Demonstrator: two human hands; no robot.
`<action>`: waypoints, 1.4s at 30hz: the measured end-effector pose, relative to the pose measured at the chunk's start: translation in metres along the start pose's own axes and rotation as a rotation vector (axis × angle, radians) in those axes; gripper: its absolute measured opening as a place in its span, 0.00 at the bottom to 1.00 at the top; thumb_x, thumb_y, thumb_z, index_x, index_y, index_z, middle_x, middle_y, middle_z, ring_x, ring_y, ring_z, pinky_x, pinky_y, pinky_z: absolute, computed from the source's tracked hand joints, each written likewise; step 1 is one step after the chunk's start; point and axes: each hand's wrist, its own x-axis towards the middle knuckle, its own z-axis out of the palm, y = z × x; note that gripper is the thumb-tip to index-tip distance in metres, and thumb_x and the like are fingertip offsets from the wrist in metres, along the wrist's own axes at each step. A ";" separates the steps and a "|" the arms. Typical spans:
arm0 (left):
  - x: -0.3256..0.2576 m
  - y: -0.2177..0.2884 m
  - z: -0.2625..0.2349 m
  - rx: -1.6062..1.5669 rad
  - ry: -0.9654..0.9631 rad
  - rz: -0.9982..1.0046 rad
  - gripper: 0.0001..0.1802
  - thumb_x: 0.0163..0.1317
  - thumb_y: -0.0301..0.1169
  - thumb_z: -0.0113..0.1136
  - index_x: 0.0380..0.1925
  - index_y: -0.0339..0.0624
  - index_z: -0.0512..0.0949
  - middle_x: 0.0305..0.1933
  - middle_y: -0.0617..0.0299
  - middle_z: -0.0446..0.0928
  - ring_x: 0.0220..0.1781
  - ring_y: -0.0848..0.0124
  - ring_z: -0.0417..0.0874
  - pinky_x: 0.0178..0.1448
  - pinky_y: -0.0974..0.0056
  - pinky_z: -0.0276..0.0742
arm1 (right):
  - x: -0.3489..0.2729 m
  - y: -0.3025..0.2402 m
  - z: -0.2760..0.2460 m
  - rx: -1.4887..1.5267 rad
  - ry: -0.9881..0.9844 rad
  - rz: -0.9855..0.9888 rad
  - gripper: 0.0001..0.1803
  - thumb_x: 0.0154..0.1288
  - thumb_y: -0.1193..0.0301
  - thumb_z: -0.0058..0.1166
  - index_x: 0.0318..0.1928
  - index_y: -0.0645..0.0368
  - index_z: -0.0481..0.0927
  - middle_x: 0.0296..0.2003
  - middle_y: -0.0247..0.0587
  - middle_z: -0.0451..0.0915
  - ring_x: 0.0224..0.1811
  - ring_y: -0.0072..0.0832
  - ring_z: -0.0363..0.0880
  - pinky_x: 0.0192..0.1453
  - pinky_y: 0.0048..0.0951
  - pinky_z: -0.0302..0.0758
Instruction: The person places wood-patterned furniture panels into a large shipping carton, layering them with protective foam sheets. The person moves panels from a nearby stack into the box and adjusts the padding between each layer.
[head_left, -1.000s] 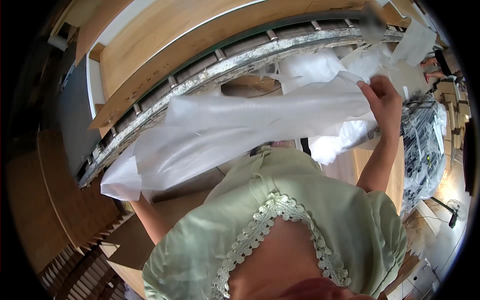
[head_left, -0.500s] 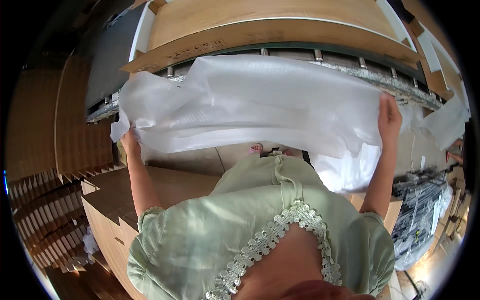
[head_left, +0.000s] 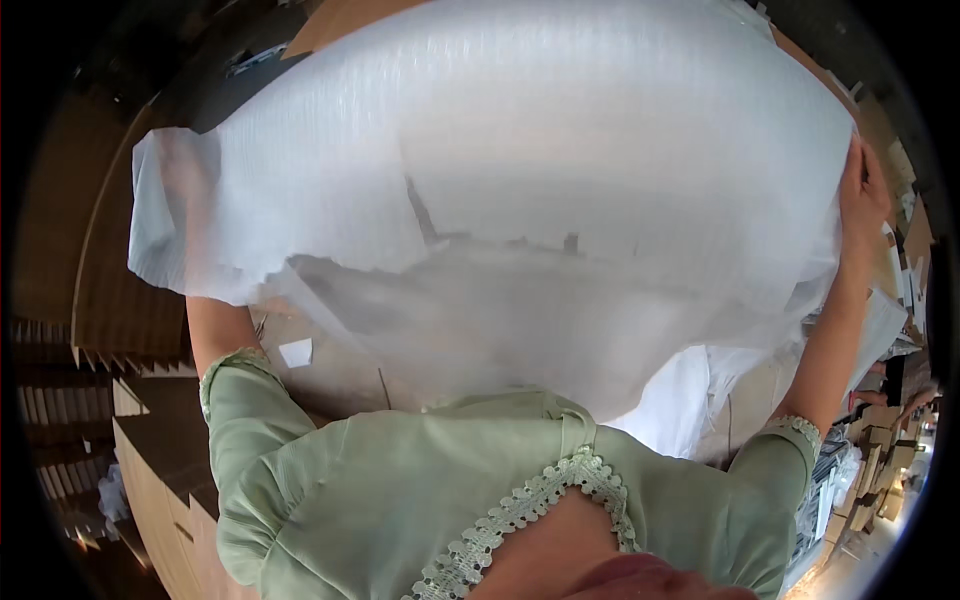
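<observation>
A wide sheet of white, translucent packing foam (head_left: pixel 560 130) is spread out in front of me, raised and bulging upward across most of the view. My right hand (head_left: pixel 865 190) grips its right edge, fingers closed round it. At the other end my left hand (head_left: pixel 186 170) shows only dimly through a folded corner of the foam, seemingly closed on it. The sheet's near edge hangs unevenly above my lap, and a brighter white part (head_left: pixel 675 400) droops on the right. Most of what lies beyond the sheet is hidden.
Brown cardboard sheets (head_left: pixel 130 250) stand at the left, with a wood-coloured stack (head_left: pixel 160 480) nearer me. A white scrap (head_left: pixel 296 352) lies on the floor. Plastic-wrapped items (head_left: pixel 825 490) and cardboard pieces (head_left: pixel 870 450) are at the lower right. A cardboard edge (head_left: pixel 345 25) peeks out at the top.
Both hands have moved up and farther apart, lifting and spreading the foam sheet. It now covers the white-edged panel in the cardboard and the rollers, which showed before.
</observation>
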 end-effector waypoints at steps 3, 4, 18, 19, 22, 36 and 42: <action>0.018 -0.023 0.117 0.570 -0.105 0.143 0.19 0.62 0.42 0.44 0.44 0.41 0.75 0.44 0.51 0.77 0.44 0.53 0.78 0.47 0.55 0.74 | 0.026 0.066 0.077 -0.111 -0.164 -0.018 0.14 0.61 0.58 0.51 0.39 0.52 0.81 0.30 0.43 0.80 0.29 0.34 0.80 0.35 0.29 0.74; 0.020 -0.029 0.144 0.726 -0.148 0.159 0.20 0.63 0.43 0.43 0.44 0.41 0.75 0.44 0.50 0.77 0.44 0.53 0.78 0.47 0.55 0.74 | 0.023 0.093 0.122 -0.184 -0.303 0.037 0.18 0.61 0.53 0.48 0.38 0.52 0.80 0.30 0.46 0.79 0.31 0.41 0.79 0.35 0.34 0.74; -0.049 -0.076 0.349 0.546 -0.602 0.091 0.23 0.61 0.46 0.45 0.47 0.42 0.74 0.45 0.46 0.76 0.47 0.49 0.76 0.53 0.55 0.69 | -0.009 0.045 0.235 0.244 -0.663 -0.331 0.16 0.62 0.69 0.45 0.50 0.56 0.73 0.49 0.46 0.72 0.54 0.38 0.68 0.59 0.35 0.62; -0.048 -0.078 0.363 0.627 -0.719 0.045 0.26 0.61 0.49 0.43 0.50 0.40 0.72 0.48 0.45 0.74 0.50 0.49 0.74 0.55 0.56 0.67 | -0.040 0.049 0.246 0.090 -0.820 -0.334 0.19 0.60 0.67 0.48 0.53 0.52 0.71 0.56 0.50 0.65 0.59 0.43 0.61 0.62 0.41 0.57; -0.056 -0.088 0.400 0.794 -0.932 -0.031 0.33 0.60 0.54 0.42 0.54 0.39 0.68 0.52 0.42 0.71 0.55 0.49 0.70 0.59 0.57 0.64 | -0.152 0.134 0.262 -0.469 -1.433 0.222 0.30 0.59 0.58 0.51 0.61 0.50 0.63 0.65 0.50 0.50 0.65 0.50 0.50 0.65 0.47 0.50; -0.114 0.039 0.180 0.360 -0.987 -0.045 0.32 0.52 0.48 0.62 0.53 0.41 0.70 0.53 0.48 0.72 0.48 0.60 0.77 0.48 0.62 0.72 | -0.119 0.120 0.099 -0.376 -0.658 -0.152 0.24 0.55 0.60 0.58 0.51 0.59 0.73 0.47 0.51 0.75 0.52 0.40 0.71 0.55 0.31 0.66; -0.230 0.089 0.092 0.623 -0.626 0.546 0.33 0.40 0.39 0.68 0.49 0.45 0.71 0.46 0.50 0.73 0.39 0.56 0.77 0.44 0.60 0.73 | -0.189 0.241 0.053 -0.482 -0.443 0.361 0.19 0.55 0.62 0.56 0.40 0.66 0.78 0.31 0.53 0.80 0.32 0.39 0.80 0.37 0.34 0.75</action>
